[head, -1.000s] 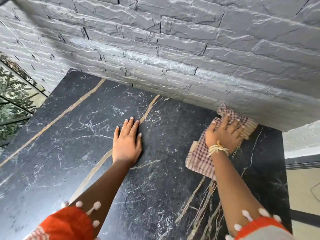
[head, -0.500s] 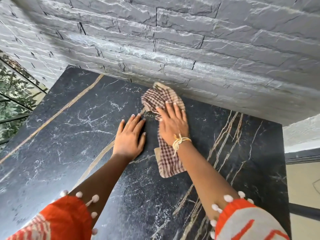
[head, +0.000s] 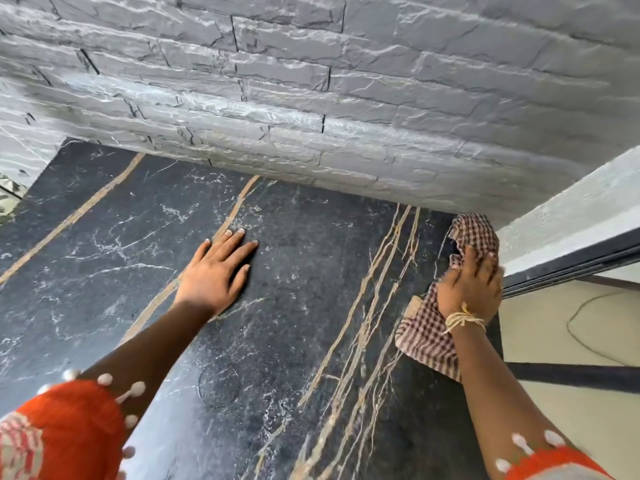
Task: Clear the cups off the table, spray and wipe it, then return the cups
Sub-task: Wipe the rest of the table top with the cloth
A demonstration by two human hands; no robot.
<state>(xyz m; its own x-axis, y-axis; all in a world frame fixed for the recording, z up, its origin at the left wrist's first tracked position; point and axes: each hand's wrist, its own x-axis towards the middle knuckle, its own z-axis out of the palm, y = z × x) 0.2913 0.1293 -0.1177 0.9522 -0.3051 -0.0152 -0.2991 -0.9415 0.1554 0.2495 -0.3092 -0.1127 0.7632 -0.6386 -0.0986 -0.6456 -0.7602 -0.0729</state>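
- Table (head: 294, 341): black marble top with white veining and tan streaks. Its far edge butts against the grey stone wall (head: 346, 98); its right edge runs down the right of the view, with tan floor (head: 571, 393) beyond it.
- Left hand (head: 214, 271): lies flat on the table, palm down, fingers straight and slightly spread, holding nothing. It sits near the middle of the table, short of the wall.
- Right hand (head: 471, 289): presses down on a checked cloth (head: 426, 334) at the table's right edge, near the far right corner. The fingers are blurred, so it cannot be told whether they curl into the fabric or lie flat on it.
- Cloth: maroon-and-cream checks, crumpled. One end bunches up beyond the fingers towards the wall; the other end spreads on the table below the wrist. Whether it overhangs the table's right edge cannot be told.
- Wrist: a yellow string (head: 462, 320) is tied round the right wrist.
- Open room: bare marble lies between the two hands and left of the left hand.
- Containers: no cup shows on the table.
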